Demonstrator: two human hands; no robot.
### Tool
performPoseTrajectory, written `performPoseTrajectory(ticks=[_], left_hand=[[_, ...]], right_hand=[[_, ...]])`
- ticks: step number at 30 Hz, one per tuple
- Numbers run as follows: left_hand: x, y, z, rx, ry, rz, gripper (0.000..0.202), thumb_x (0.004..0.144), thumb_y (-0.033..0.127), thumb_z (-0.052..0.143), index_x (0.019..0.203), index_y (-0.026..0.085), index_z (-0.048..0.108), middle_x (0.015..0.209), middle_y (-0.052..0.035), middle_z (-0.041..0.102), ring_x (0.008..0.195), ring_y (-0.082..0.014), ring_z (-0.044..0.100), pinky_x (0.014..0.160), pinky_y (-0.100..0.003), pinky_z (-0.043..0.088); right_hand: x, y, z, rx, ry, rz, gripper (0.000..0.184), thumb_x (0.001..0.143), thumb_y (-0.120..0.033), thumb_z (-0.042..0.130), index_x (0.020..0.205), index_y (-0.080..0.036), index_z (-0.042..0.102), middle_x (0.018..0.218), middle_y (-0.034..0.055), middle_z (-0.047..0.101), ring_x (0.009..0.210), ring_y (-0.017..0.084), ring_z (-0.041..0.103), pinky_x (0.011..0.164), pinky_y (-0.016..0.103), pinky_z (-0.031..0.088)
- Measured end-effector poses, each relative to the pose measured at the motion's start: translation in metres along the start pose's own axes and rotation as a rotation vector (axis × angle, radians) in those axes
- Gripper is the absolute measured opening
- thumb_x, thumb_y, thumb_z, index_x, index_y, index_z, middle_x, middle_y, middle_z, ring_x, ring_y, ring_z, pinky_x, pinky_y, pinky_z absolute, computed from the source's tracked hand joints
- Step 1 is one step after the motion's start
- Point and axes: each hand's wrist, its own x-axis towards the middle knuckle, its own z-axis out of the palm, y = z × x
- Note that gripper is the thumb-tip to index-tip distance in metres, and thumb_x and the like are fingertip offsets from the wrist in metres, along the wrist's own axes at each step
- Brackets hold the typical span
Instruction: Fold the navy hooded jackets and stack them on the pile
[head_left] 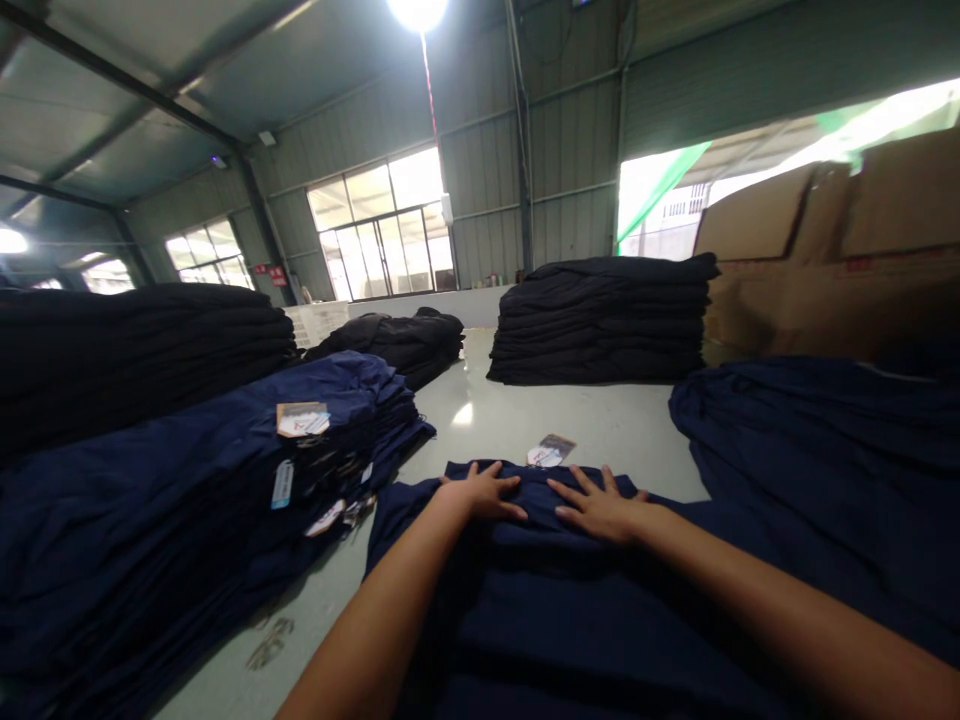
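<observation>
A navy garment point(540, 610) lies spread on the pale table in front of me. Near its far edge my left hand point(484, 492) rests flat on the cloth, fingers spread. My right hand point(604, 505) presses on the same edge a little to the right, its fingers also apart. Just beyond the fingertips, between the two hands, a paper hang tag point(551, 451) lies on the table by the garment's edge. Neither hand grips anything that I can see. The near part of the garment runs out of view below.
Navy garments with tags point(187, 440) are piled on the left. Black garment stacks stand at the far left point(135, 325), the back middle point(394, 340) and the back right point(600, 320). More navy cloth point(810, 440) lies right, before cardboard boxes point(825, 230). The table point(570, 408) is glossy.
</observation>
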Motion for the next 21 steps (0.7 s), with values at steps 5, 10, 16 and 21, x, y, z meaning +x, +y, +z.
performPoseTrajectory(ticks=[5,10,16,21], left_hand=[[-0.050,0.019,0.020,-0.008,0.035,0.057,0.070,0.077,0.071,0.037,0.140,0.043,0.020,0.152,0.0001,0.004,0.132,-0.0461,-0.010,0.090,-0.077,-0.004],[-0.079,0.016,0.057,-0.069,0.020,0.032,0.089,0.068,0.079,0.041,0.141,0.042,0.005,0.151,-0.0059,-0.007,0.129,-0.0465,-0.013,0.095,-0.071,-0.004],[-0.105,0.022,0.081,-0.049,0.101,-0.048,0.078,0.071,0.083,0.020,0.139,0.047,0.007,0.151,0.0017,-0.012,0.125,-0.0512,-0.021,0.084,-0.078,-0.012],[-0.094,0.021,0.084,-0.034,0.148,-0.070,0.076,0.071,0.082,0.020,0.138,0.049,0.007,0.152,0.0038,-0.006,0.126,-0.0541,-0.013,0.083,-0.080,-0.008]], right_hand=[[-0.042,-0.004,0.014,-0.002,0.095,-0.224,0.059,0.083,-0.066,0.014,0.138,-0.046,0.018,0.152,-0.0055,0.004,0.133,0.040,-0.009,0.095,0.074,-0.003],[-0.077,-0.003,0.039,-0.019,0.156,-0.160,0.061,0.081,-0.066,0.027,0.138,-0.045,0.020,0.151,-0.0015,0.007,0.133,0.041,-0.005,0.100,0.070,0.000],[-0.098,0.010,0.067,-0.041,0.229,-0.135,0.061,0.078,-0.067,0.035,0.134,-0.050,0.021,0.150,-0.0064,0.011,0.131,0.045,-0.001,0.097,0.074,0.001],[-0.083,0.016,0.080,-0.108,0.328,-0.128,0.061,0.079,-0.068,0.033,0.135,-0.049,0.021,0.150,-0.0059,0.013,0.132,0.045,0.005,0.098,0.073,0.005]])
